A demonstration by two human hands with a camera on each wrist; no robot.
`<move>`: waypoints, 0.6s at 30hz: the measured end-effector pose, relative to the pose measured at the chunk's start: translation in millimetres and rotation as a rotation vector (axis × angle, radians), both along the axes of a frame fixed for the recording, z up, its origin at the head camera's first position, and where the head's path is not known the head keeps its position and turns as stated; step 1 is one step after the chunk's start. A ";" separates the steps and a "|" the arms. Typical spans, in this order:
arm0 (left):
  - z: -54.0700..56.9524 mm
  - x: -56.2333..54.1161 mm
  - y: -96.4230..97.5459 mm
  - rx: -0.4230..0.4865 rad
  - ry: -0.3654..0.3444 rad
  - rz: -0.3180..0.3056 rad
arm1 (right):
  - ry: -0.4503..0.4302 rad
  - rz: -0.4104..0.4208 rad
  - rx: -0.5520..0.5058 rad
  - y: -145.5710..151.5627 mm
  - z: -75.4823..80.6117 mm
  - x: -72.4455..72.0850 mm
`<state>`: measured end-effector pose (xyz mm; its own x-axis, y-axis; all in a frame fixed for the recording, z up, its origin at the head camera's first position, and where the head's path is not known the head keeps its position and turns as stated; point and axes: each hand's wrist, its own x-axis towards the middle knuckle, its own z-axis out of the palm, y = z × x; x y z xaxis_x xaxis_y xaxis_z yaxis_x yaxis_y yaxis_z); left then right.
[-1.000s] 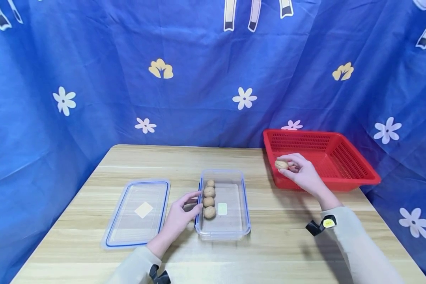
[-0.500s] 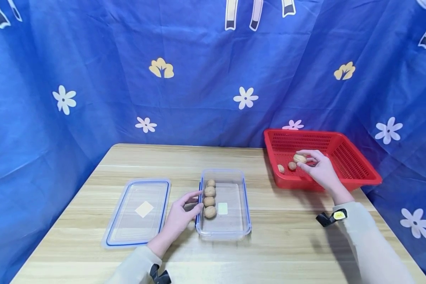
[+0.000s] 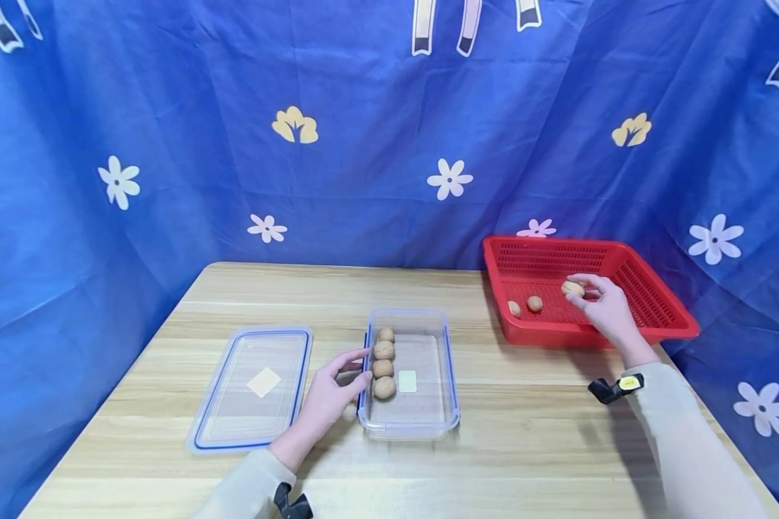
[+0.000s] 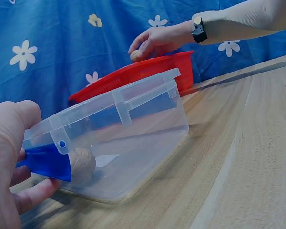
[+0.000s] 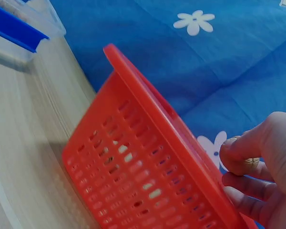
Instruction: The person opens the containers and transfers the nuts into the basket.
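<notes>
Left hand (image 3: 334, 389): bare as far as the cuff.
Right hand (image 3: 606, 310): bare as well, up to its own cuff.
Pale cream cloth left sleeve (image 3: 247, 483): long and plain, ending around the wrist.
Pale cream cloth right sleeve (image 3: 688, 443): long, matching the left one; softly creased, with a fine ribbed look from the left wrist camera.
Black angular left wrist strap (image 3: 293, 507): worn over the cloth, a dark piece jutting inward.
Black angular right wrist strap (image 3: 602, 391): worn over the cuff, likewise jutting inward.
Small yellow oval label (image 3: 630, 383): on the right strap, marking too small to read.
</notes>
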<state>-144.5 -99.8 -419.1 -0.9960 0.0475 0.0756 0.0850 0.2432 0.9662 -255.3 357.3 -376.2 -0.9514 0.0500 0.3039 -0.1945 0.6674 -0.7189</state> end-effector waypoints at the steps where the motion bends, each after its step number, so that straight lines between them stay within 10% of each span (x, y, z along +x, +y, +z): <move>1: -0.6 0.2 0.1 -0.002 0.000 0.003 | -0.003 -0.007 0.001 1.9 -0.6 -0.6; 18: -1.0 0.4 1.2 0.018 -0.002 -0.005 | 0.023 -0.053 0.083 19.7 -5.9 -3.5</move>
